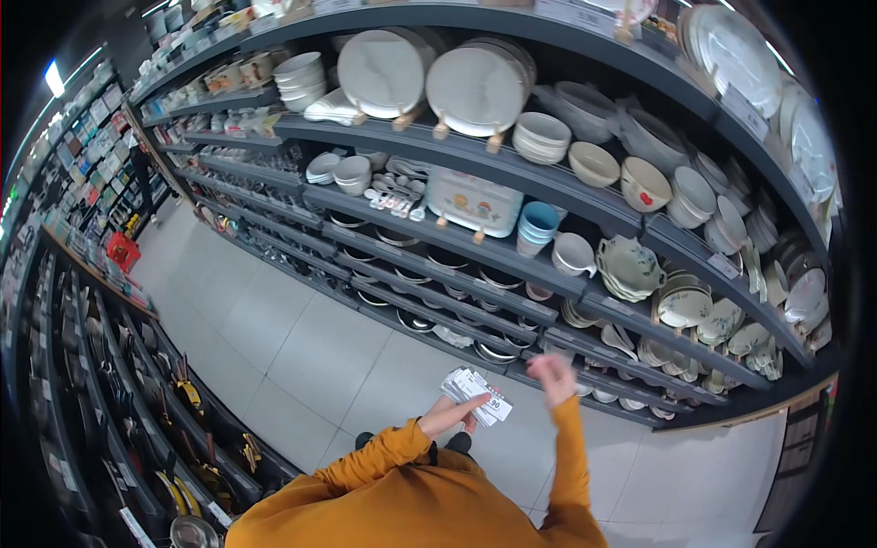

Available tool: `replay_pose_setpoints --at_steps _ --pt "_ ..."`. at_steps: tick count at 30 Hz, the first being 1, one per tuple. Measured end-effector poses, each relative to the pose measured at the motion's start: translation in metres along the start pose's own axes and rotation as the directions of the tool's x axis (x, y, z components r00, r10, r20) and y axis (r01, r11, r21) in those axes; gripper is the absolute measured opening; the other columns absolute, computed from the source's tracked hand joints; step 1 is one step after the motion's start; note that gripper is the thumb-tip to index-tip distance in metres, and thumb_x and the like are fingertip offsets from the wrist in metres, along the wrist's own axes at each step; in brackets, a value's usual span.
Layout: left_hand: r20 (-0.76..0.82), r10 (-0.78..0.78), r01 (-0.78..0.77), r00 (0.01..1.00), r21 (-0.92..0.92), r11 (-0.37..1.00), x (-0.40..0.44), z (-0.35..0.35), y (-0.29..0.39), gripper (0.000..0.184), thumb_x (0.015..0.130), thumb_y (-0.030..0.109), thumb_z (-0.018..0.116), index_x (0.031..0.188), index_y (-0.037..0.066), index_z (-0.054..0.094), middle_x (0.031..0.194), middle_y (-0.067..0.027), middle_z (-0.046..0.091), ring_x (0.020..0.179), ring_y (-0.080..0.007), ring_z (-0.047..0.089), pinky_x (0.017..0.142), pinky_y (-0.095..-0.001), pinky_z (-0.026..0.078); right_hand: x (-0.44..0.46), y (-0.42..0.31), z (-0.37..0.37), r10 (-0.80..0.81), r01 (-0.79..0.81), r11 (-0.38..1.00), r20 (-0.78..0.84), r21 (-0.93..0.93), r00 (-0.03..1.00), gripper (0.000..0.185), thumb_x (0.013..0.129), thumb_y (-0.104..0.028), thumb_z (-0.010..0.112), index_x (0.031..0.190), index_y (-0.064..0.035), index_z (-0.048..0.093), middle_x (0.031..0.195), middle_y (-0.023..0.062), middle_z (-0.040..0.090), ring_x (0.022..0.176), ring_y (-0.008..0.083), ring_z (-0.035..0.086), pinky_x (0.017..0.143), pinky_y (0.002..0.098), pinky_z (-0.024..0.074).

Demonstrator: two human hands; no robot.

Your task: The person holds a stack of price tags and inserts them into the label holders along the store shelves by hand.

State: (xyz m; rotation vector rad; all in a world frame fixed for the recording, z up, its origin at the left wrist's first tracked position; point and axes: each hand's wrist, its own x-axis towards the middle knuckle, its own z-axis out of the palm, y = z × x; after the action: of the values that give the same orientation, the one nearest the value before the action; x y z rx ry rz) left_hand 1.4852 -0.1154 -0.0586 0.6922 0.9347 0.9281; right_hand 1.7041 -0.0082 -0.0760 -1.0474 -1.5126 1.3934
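My left hand is closed round a fanned stack of white price tags, held in front of my body over the floor. Printed digits show on the nearest tag. To the right, my right hand is raised beside the lower shelf edges, smeared by motion. Its fingers are too blurred to show their pose, and a faint pale patch above them cannot be made out. Behind that hand are shelf rails with bowls and plates.
The long dark shelving curves across the front, carrying large plates, bowls, blue cups and a cartoon tray. A second rack with hanging utensils stands on my left. Pale floor tiles lie between. A red basket sits farther off.
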Motion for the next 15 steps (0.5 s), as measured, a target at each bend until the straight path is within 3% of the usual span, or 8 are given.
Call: replay_pose_setpoints --at_steps 1,2,4,6,9,11,15 --pt "-0.015 0.027 -0.027 1.0 0.014 1.0 -0.006 -0.011 -0.001 0.038 0.093 0.028 0.056 0.121 0.002 0.055 0.081 -0.0033 0.062 0.05 -0.0079 0.051 0.046 -0.0214 0.041 -0.018 0.001 0.034 0.028 -0.033 0.998 0.091 0.057 0.995 0.012 0.089 -0.013 0.062 0.094 -0.002 0.061 0.088 0.0036 0.064 0.081 0.0095 0.059 0.076 0.0248 0.048" --pt "-0.028 0.052 -0.051 0.998 0.03 0.998 -0.014 -0.023 0.0 0.038 0.093 0.028 0.056 0.122 0.002 0.055 0.08 -0.003 0.062 0.049 -0.0076 0.051 0.045 -0.0214 0.041 -0.036 -0.011 0.071 0.146 -0.157 0.974 0.075 0.161 0.986 0.016 0.085 -0.01 0.067 0.096 -0.0015 0.059 0.09 0.0042 0.064 0.084 0.0101 0.06 0.076 0.0249 0.048" --pt "-0.038 0.091 -0.089 0.995 0.059 0.994 -0.037 -0.048 0.01 0.035 0.093 0.027 0.057 0.117 0.002 0.057 0.077 -0.0024 0.061 0.049 -0.0072 0.05 0.044 -0.0215 0.041 -0.057 -0.01 0.128 0.125 -0.12 0.983 -0.032 0.136 0.992 0.026 0.079 -0.004 0.072 0.098 0.0019 0.056 0.088 0.0058 0.064 0.082 0.0096 0.06 0.072 0.0224 0.0479" --pt "-0.044 0.111 -0.106 0.993 0.104 0.989 -0.058 -0.078 0.016 0.031 0.092 0.026 0.058 0.112 0.002 0.058 0.075 -0.0019 0.06 0.048 -0.0068 0.05 0.043 -0.0215 0.04 -0.07 0.003 0.166 0.136 -0.103 0.953 -0.1 0.283 0.986 0.023 0.08 -0.003 0.071 0.096 0.0024 0.055 0.088 0.007 0.064 0.079 0.009 0.061 0.068 0.0214 0.0481" --pt "-0.044 0.107 -0.099 0.993 0.151 0.984 -0.088 -0.126 0.016 0.026 0.091 0.025 0.059 0.104 0.002 0.059 0.073 -0.0019 0.059 0.048 -0.0068 0.05 0.043 -0.0213 0.04 -0.079 0.016 0.217 0.138 -0.109 0.954 -0.088 0.281 0.986 0.021 0.081 0.001 0.069 0.097 0.0027 0.055 0.093 0.0105 0.064 0.081 0.0115 0.062 0.069 0.0229 0.05" --pt "-0.032 0.081 -0.076 0.996 0.131 0.988 -0.11 -0.158 0.016 0.024 0.091 0.024 0.06 0.101 0.003 0.059 0.075 -0.0024 0.06 0.049 -0.0072 0.051 0.044 -0.021 0.04 -0.081 0.019 0.252 0.176 -0.145 0.956 -0.104 0.254 0.979 0.019 0.081 -0.001 0.069 0.094 0.0032 0.056 0.086 0.0094 0.065 0.075 0.0107 0.062 0.066 0.0219 0.0492" --pt "0.018 0.047 -0.048 0.999 0.047 0.998 -0.159 -0.224 0.017 0.029 0.092 0.023 0.058 0.112 0.002 0.055 0.087 -0.0047 0.062 0.053 -0.0096 0.055 0.049 -0.0219 0.044 -0.08 0.014 0.318 0.211 -0.174 0.95 -0.124 0.258 0.97 0.015 0.085 -0.006 0.066 0.09 0.0048 0.056 0.083 0.0115 0.067 0.069 0.0134 0.063 0.063 0.0232 0.0508"
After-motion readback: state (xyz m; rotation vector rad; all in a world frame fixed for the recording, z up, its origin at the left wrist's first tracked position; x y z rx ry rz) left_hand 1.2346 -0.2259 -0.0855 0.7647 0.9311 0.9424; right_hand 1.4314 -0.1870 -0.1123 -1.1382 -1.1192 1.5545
